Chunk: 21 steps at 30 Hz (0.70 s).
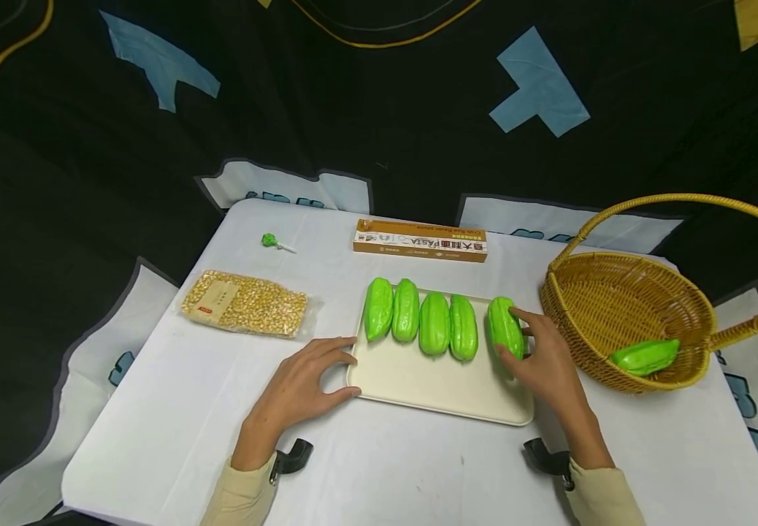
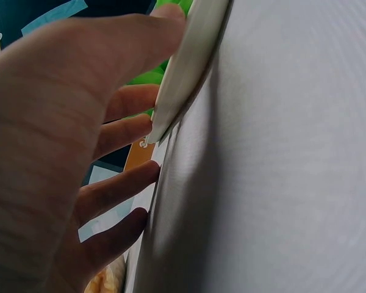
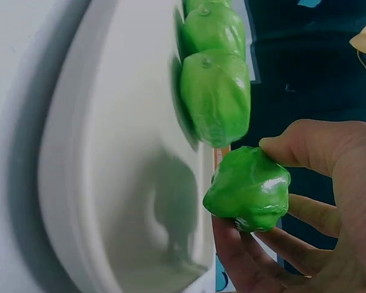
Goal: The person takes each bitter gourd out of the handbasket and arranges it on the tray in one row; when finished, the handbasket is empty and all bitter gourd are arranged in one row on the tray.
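Between thumb and fingers, my right hand pinches a green ridged gourd. In the right wrist view this gourd hangs just above the tray's right part, its shadow falling on the surface. Several similar gourds lie side by side along the back of the cream rectangular tray. My left hand is at the tray's front left corner, fingers loosely spread. In the left wrist view its thumb and two fingers touch the tray's rim; the other two fingers are off it.
A wicker basket with a tall handle stands at the right, one green gourd inside. Behind the tray lies a pasta box. To the left are a bag of corn kernels and a green lollipop. White cloth covers the table.
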### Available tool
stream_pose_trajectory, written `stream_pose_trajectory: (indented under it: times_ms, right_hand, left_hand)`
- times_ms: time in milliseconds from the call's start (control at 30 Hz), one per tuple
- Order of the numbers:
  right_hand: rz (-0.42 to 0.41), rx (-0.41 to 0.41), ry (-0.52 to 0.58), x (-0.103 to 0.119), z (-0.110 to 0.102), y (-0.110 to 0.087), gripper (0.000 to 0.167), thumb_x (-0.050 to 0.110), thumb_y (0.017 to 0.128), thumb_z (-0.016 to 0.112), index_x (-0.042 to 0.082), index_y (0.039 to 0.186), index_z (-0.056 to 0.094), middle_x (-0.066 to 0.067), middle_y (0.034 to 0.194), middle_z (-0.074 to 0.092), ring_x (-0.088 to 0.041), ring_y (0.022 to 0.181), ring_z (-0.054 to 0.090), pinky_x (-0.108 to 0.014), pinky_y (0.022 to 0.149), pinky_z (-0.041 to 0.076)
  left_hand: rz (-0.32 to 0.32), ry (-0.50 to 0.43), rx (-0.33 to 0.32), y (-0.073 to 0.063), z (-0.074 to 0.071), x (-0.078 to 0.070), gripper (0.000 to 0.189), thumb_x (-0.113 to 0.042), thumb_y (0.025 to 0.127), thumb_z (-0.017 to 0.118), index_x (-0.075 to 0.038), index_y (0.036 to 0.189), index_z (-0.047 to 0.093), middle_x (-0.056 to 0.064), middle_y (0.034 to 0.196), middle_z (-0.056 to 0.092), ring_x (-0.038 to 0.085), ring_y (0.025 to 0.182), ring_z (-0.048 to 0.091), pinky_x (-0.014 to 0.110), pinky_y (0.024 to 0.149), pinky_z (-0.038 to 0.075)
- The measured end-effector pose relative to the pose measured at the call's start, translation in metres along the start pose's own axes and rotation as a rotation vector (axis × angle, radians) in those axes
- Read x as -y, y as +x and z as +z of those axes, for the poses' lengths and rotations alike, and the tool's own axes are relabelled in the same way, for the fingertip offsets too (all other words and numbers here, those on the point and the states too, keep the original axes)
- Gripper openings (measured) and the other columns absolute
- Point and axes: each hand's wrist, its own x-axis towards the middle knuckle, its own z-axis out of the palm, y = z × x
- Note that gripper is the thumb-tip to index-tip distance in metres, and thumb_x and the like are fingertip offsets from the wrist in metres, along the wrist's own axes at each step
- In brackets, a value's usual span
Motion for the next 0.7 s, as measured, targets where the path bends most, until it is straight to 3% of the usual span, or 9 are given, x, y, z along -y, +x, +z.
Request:
stream_pose_trajectory:
  times_ms: [267,700]
  right_hand:
    - [-0.004,0.016,0.003,0.0,0.011,0.0,0.071,0.013,0.089,0.085,-0.002,0.151,0.054,-0.031,0.147,0.053,-0.049,0.122,0.063,-0.065,0.099,0.054]
    - [0.021,0.049,0.011,0.002,0.021,-0.001,0.069,0.017,0.095,0.083,-0.002,0.153,0.052,-0.03,0.144,0.056,-0.046,0.124,0.062,-0.062,0.098,0.054]
  left_hand:
    - [0.002,0.0,0.001,0.0,0.001,0.001,0.046,-0.049,0.085,0.092,-0.021,0.118,0.078,-0.006,0.154,0.062,0.02,0.141,0.059,0.043,0.113,0.054]
    - [-0.003,-0.001,0.007,0.0,0.001,0.001,0.045,-0.049,0.085,0.091,-0.021,0.118,0.078,-0.006,0.154,0.061,0.021,0.141,0.059,0.044,0.112,0.054]
